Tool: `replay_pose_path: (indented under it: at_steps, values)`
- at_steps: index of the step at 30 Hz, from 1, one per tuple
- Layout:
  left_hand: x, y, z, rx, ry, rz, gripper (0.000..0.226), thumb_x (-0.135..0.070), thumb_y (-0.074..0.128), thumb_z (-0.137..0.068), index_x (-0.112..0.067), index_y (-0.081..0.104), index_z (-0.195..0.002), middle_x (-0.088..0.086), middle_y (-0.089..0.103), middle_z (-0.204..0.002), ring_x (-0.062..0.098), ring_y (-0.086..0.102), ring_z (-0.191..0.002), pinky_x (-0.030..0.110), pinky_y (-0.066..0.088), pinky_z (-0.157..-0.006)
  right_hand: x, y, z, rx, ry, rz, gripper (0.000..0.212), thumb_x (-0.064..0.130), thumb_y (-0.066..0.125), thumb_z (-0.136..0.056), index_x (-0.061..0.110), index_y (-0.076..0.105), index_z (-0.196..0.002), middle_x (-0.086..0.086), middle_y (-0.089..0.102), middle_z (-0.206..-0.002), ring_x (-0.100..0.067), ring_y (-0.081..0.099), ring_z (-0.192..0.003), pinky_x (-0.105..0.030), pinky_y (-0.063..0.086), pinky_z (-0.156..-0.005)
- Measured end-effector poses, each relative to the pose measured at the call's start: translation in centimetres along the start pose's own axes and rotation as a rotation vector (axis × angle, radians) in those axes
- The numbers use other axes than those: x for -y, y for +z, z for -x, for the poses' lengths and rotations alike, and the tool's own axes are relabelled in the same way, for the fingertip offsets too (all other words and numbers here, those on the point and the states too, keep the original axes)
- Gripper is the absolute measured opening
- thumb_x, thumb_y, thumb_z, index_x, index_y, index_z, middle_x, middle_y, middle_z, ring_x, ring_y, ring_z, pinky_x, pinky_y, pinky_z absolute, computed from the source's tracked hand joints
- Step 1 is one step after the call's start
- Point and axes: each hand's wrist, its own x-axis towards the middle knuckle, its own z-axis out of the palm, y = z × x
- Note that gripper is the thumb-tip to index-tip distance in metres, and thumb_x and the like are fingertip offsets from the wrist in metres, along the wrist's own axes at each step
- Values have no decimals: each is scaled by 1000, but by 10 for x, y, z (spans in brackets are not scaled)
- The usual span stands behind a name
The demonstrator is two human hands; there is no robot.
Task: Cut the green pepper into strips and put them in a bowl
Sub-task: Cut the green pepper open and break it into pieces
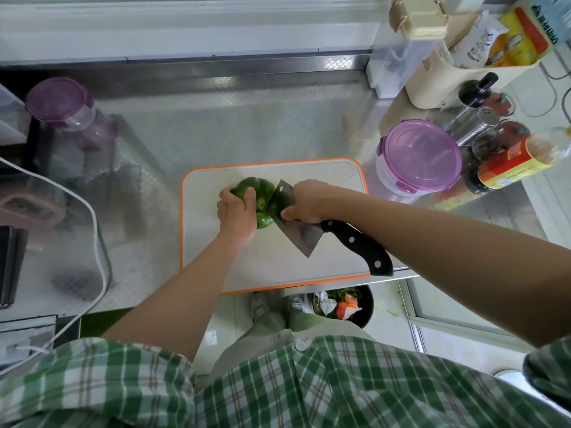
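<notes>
**First cut on the pepper, everything else to come**

Here we go: the green pepper (258, 186) sits in the middle of the frame, on the far half of the white cutting board (278, 267) with the orange rim. The left hand (236, 213) clamps it, fingers curled over the top and left side. The right hand (306, 200) is wrapped over the spine of the cleaver (304, 239), up on the blade rather than on the black riveted handle, which trails toward the lower right. The blade's front half is against the pepper's right flank. How deep it has bitten, I cannot tell.

By my read this is the very start. The pepper looks to be in one piece, there are no strips on the board, and no open bowl is in sight. Splitting, slicing and transfer are all left.

The board lies on a stainless steel counter (247, 128). A round container with a purple lid (420, 156) sits just right of the board, and a taller purple-lidded jar (61, 103) stands at upper left. Bottles and a shaker crowd the upper right, an orange-labelled bottle (513, 162) among them. A white cable (92, 211) loops down the left. Below the board's near edge, a dark bin (343, 304) on the floor holds scraps.
</notes>
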Motion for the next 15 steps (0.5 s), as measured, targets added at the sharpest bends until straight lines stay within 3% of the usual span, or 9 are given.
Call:
replay_pose_path:
  at_steps: [4,10,15]
  values:
    - [3,1,1,6,-4,20,53,-39,39,-101,-3,28,-138,22,37,-140,38,39,-128,48,34,-108,-4,8,-5,-3,19,-102,39,37,50,-97,8,44,-71,-4,41,-67,-26,48,-79,-26,30,-50]
    - [1,5,5,-16,15,13,51,-36,41,-101,-1,29,-137,21,36,-140,37,37,-129,44,32,-109,-10,8,-6,15,56,-264,44,39,51,-96,12,39,-63,-3,44,-63,-17,43,-57,-25,29,-50]
    - [-2,6,8,-20,37,11,52,-33,42,-101,-1,28,-139,21,34,-142,36,35,-132,42,29,-110,-18,8,0,62,93,-326,48,46,50,-95,11,43,-62,0,50,-39,-16,46,-52,-27,34,-52]
